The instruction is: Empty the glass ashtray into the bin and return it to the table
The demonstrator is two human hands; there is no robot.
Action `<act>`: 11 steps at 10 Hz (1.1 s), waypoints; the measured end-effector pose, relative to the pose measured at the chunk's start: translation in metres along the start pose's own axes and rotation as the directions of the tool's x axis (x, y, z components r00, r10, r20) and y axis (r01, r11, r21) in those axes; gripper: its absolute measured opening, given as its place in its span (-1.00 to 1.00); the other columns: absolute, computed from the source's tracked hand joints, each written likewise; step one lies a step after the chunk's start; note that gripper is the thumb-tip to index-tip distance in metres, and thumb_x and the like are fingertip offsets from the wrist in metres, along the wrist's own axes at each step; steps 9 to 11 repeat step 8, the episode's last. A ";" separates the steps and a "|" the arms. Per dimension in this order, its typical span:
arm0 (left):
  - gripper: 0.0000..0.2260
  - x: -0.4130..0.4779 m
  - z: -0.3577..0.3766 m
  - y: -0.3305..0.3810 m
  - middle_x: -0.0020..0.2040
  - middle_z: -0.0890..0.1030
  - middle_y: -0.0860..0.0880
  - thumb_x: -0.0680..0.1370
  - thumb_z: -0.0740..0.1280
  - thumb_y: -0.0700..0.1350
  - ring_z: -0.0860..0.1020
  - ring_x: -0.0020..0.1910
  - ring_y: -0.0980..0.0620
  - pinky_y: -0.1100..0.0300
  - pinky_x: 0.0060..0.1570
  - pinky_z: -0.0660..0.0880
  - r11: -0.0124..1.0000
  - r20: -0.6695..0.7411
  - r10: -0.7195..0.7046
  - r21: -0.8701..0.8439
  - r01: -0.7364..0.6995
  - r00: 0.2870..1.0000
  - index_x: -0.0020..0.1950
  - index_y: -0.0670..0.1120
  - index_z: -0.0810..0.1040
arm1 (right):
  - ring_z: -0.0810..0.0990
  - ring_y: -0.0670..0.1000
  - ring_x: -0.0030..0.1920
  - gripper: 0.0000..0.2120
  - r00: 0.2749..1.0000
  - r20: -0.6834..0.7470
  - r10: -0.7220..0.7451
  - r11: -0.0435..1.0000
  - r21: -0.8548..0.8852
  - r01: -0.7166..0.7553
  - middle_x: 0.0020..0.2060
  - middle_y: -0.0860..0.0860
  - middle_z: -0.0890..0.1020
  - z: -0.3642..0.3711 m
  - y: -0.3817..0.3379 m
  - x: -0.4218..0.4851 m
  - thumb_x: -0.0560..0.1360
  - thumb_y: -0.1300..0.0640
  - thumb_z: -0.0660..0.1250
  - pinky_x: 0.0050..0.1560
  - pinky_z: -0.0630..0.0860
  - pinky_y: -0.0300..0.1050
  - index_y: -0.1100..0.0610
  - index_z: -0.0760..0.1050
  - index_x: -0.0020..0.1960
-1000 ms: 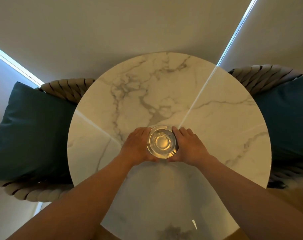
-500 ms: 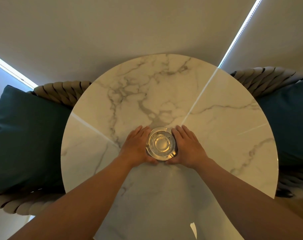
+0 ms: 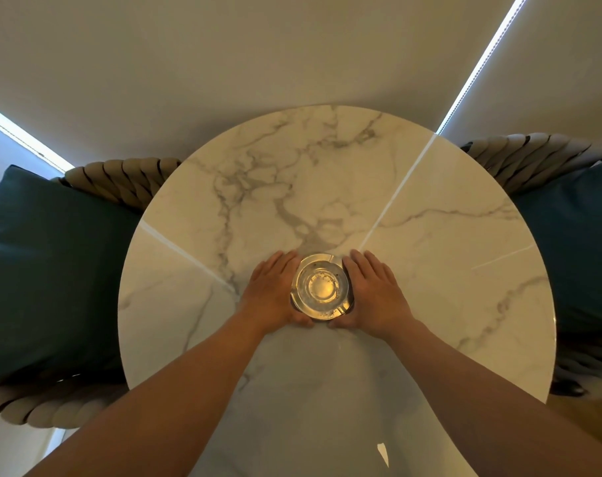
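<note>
A round clear glass ashtray point(image 3: 322, 287) sits near the middle of a round white marble table point(image 3: 437, 215). A few dark specks cling to its inside. My left hand point(image 3: 271, 291) presses against its left side and my right hand point(image 3: 376, 291) against its right side. Both hands have their fingers stretched forward along the tabletop, and the thumbs curl around the ashtray's near edge. No bin is in view.
Two woven rope chairs stand at the table, one on the left point(image 3: 127, 177) and one on the right point(image 3: 526, 156). Each holds a dark teal cushion, left point(image 3: 52, 270) and right point(image 3: 575, 242). A pale blind hangs behind the table.
The fingers of both hands have straightened and flattened beside the ashtray. The ashtray stays at the same spot on the table, and the camera has shifted slightly.
</note>
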State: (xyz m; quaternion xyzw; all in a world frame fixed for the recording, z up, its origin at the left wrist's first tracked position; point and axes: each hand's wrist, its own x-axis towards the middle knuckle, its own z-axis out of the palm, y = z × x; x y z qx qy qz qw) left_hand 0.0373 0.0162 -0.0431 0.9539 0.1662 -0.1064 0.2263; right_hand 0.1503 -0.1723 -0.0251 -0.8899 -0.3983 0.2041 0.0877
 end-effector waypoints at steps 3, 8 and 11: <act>0.19 -0.002 -0.002 0.002 0.55 0.17 0.02 0.04 0.57 0.29 0.04 0.54 -0.01 0.06 0.48 0.03 1.000 -0.003 -0.012 -0.012 0.012 1.000 0.53 -0.03 0.09 | -0.06 0.09 0.56 0.26 1.000 0.006 0.000 0.999 -0.034 0.001 0.56 0.00 0.06 0.000 -0.001 -0.001 0.13 -0.40 0.50 0.50 0.02 0.09 0.10 -0.04 0.57; 0.21 -0.046 -0.010 0.002 0.57 0.12 0.00 0.09 0.52 0.37 0.02 0.54 0.03 0.06 0.49 0.02 0.997 -0.002 0.007 -0.074 -0.008 1.000 0.56 -0.05 0.04 | 0.05 0.10 0.54 0.32 0.998 0.015 0.062 0.997 -0.053 -0.061 0.53 0.01 0.14 -0.004 -0.011 -0.030 0.06 -0.44 0.50 0.48 0.11 0.08 0.14 -0.04 0.56; 0.21 -0.046 -0.010 0.002 0.57 0.12 0.00 0.09 0.52 0.37 0.02 0.54 0.03 0.06 0.49 0.02 0.997 -0.002 0.007 -0.074 -0.008 1.000 0.56 -0.05 0.04 | 0.05 0.10 0.54 0.32 0.998 0.015 0.062 0.997 -0.053 -0.061 0.53 0.01 0.14 -0.004 -0.011 -0.030 0.06 -0.44 0.50 0.48 0.11 0.08 0.14 -0.04 0.56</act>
